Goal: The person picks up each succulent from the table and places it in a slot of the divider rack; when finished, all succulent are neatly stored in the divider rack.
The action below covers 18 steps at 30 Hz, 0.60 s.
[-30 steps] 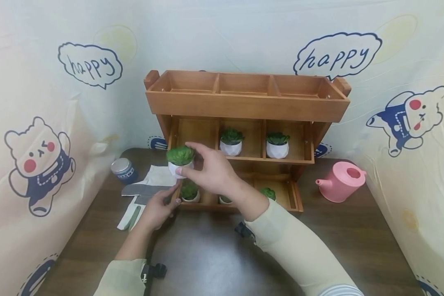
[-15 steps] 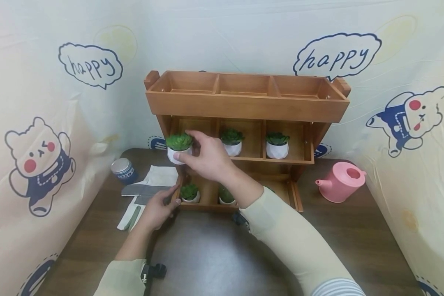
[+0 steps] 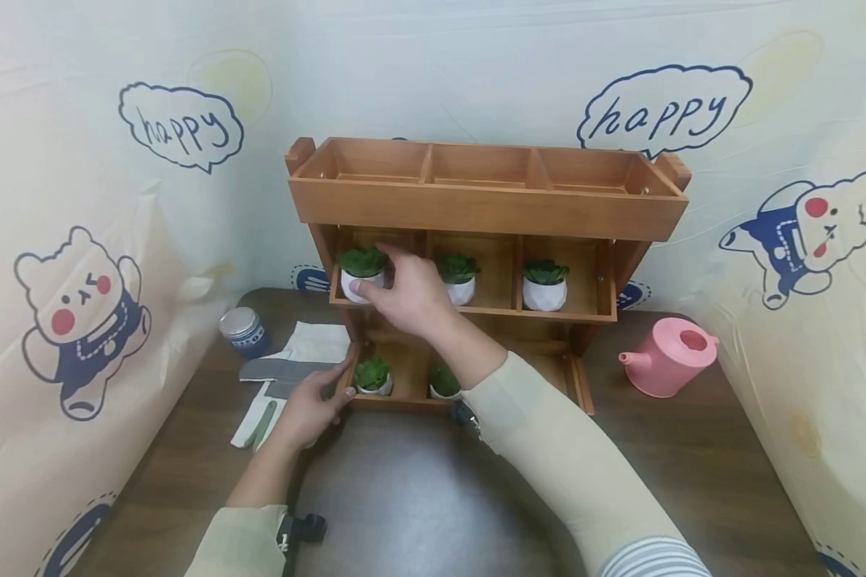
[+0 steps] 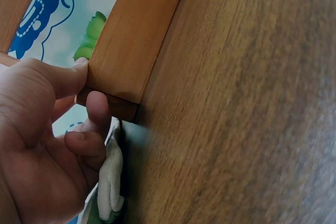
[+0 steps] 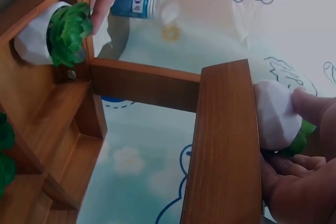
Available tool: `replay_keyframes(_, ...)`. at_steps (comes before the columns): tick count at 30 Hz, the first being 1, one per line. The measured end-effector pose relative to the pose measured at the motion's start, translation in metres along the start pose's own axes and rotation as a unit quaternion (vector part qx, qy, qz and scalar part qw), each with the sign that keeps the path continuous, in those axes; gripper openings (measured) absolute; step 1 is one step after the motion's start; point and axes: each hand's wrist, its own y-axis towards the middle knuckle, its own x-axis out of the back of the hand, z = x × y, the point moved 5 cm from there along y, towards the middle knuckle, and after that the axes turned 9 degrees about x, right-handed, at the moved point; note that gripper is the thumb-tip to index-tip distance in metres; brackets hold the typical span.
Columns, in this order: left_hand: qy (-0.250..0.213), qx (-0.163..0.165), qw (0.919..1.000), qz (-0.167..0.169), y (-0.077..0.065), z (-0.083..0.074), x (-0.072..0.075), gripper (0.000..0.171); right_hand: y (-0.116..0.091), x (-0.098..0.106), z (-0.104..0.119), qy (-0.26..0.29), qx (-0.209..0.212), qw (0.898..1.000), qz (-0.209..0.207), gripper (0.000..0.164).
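Note:
My right hand [image 3: 418, 296] grips a small potted succulent [image 3: 362, 263] by its white pot at the left compartment of the wooden stand's middle tier. In the right wrist view, thumb and fingers hold that white pot [image 5: 275, 114] just behind the tier's front board. At the bottom tier's front left corner, my left hand [image 3: 313, 409] pinches the three-tier wooden stand [image 3: 487, 210], thumb on the corner and fingers curled below. Two more succulents [image 3: 458, 280] stand in the middle tier's other compartments. Below, a succulent [image 3: 372, 375] sits at the left and another [image 3: 443, 381] at the centre.
A pink watering can [image 3: 667, 358] stands right of the stand. To the left are a blue jar with a silver lid [image 3: 244, 332] and white-and-grey gloves [image 3: 296, 365] with a green part. My right forearm covers part of the bottom tier. Printed cloth hangs behind.
My right hand has raised the potted succulent from in front of the bottom tier to the middle tier's left compartment. My left hand has stayed at the stand's corner.

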Motion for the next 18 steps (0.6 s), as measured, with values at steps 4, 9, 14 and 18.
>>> replay_keyframes(4,0.001,0.000,1.0000,-0.003,-0.002,-0.002,0.000,0.063,0.005,-0.001,0.000,-0.024,-0.006,1.000,0.001,0.075)
replay_keyframes(9,-0.002,0.004,1.0000,-0.005,-0.001,-0.002,-0.001,0.063,0.011,-0.005,0.000,-0.067,-0.018,0.998,0.011,0.076)
replay_keyframes(14,-0.007,0.006,1.0000,-0.002,0.001,-0.002,-0.003,0.063,0.016,-0.009,-0.001,-0.098,-0.031,0.994,0.025,0.077)
replay_keyframes(18,-0.002,0.008,1.0000,-0.004,-0.001,-0.001,0.000,0.063,0.018,-0.012,0.001,-0.106,-0.032,0.993,0.036,0.078)
